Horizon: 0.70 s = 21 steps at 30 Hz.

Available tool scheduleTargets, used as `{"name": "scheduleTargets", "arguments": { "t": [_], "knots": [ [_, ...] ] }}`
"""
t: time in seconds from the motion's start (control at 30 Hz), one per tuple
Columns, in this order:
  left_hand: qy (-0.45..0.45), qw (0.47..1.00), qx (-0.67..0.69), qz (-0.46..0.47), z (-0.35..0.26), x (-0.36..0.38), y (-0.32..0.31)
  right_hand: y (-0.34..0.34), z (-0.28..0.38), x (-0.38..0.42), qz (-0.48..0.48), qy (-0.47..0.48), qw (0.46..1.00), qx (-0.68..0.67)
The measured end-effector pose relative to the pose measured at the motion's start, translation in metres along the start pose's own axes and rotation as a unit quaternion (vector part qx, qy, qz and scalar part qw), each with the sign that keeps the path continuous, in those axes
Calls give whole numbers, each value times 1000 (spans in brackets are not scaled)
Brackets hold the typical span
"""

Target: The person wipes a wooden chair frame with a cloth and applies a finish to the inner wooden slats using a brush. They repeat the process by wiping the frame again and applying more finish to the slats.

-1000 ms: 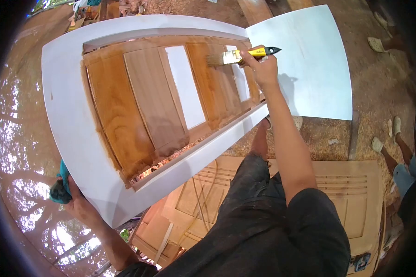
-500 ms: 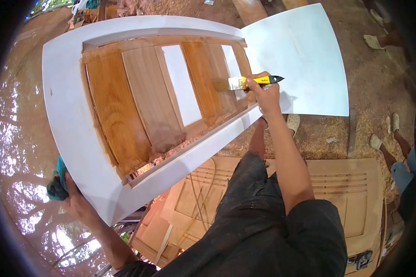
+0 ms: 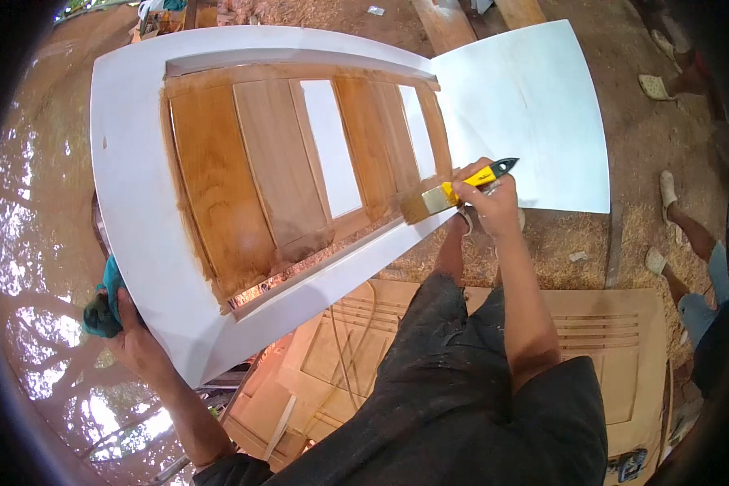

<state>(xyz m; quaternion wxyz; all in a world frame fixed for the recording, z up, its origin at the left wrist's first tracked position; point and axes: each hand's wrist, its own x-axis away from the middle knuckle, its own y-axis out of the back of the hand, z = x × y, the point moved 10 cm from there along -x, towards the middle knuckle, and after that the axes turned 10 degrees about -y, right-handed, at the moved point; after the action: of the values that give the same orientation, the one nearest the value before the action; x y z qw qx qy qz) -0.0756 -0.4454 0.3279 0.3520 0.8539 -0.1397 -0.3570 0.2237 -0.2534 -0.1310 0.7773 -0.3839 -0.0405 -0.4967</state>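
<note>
My right hand (image 3: 488, 194) grips a paintbrush (image 3: 439, 199) with a yellow and black handle. The bristles touch the lower inner edge of a white frame (image 3: 130, 186), near its right part. Inside the frame are wooden slats, some darker orange-brown (image 3: 217, 178), some paler (image 3: 279, 162), with white strips (image 3: 330, 154) between. A broad white panel (image 3: 526, 113) joins the frame at the right. At the frame's lower left edge, my left hand (image 3: 130, 336) holds a teal cloth (image 3: 105, 308), its fingers partly hidden behind the frame.
Below lies a carved wooden panel (image 3: 595, 340) with thin strips and a looped cord over its left part. Another person's legs (image 3: 692, 231) stand at the right, and a sandalled foot (image 3: 654, 87) shows above. Shavings (image 3: 559, 259) cover the ground. Wooden beams (image 3: 445, 28) lie at the top.
The brush has moved down and right from the slats to the lower frame edge, its handle now tilted upward. The frame appears shifted slightly right in view. The other person's legs have shifted.
</note>
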Motion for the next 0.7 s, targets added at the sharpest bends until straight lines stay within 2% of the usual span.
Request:
{"name": "scheduleTargets", "arguments": {
  "t": [0.03,0.23,0.4,0.7],
  "knots": [
    [-7,1000,2,10,0,-1,0,-9,7,0,14,5,999,45],
    [-37,999,5,34,3,-5,2,-31,-2,-15,39,-58,996,47],
    [-55,998,-7,39,-3,-4,-1,-41,7,-23,4,-72,990,118],
    [-39,999,9,25,0,-3,-1,-60,38,-47,-18,4,982,186]
  ]
}}
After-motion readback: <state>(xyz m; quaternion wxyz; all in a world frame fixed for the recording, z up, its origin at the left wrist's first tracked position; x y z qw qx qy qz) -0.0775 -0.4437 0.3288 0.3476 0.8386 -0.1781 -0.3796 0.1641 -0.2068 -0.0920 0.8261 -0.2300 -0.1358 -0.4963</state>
